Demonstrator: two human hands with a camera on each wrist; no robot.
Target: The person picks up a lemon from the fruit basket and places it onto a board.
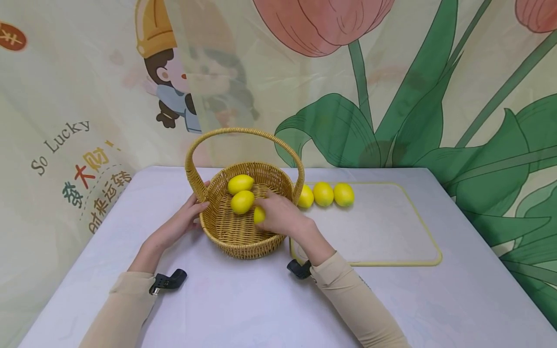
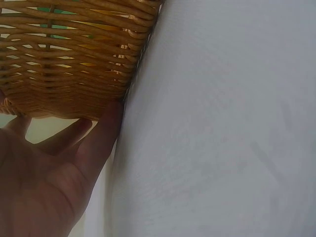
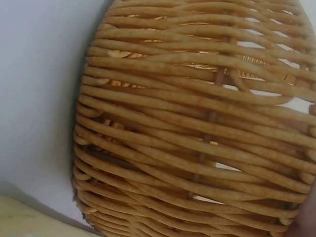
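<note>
A woven wicker basket (image 1: 243, 250) with a tall arched handle stands at the middle of the table. Two yellow lemons (image 1: 241, 202) lie inside it. My right hand (image 1: 278, 212) reaches down over the basket's right rim and grips another lemon (image 1: 259, 214), partly hidden by the fingers. On the left, my left hand (image 1: 191, 212) rests against the basket's outer side near the handle's foot. Its fingers (image 2: 101, 140) touch the lower wall in the left wrist view. The right wrist view is filled mostly by the basket's outer weave (image 3: 197, 123).
Right of the basket lies a pale, yellow-edged board (image 1: 370, 232). Three lemons (image 1: 323, 194) sit in a row along its back edge, the leftmost partly behind the handle. A white cloth (image 1: 226, 299) covers the table, and a printed curtain (image 1: 270, 77) hangs behind.
</note>
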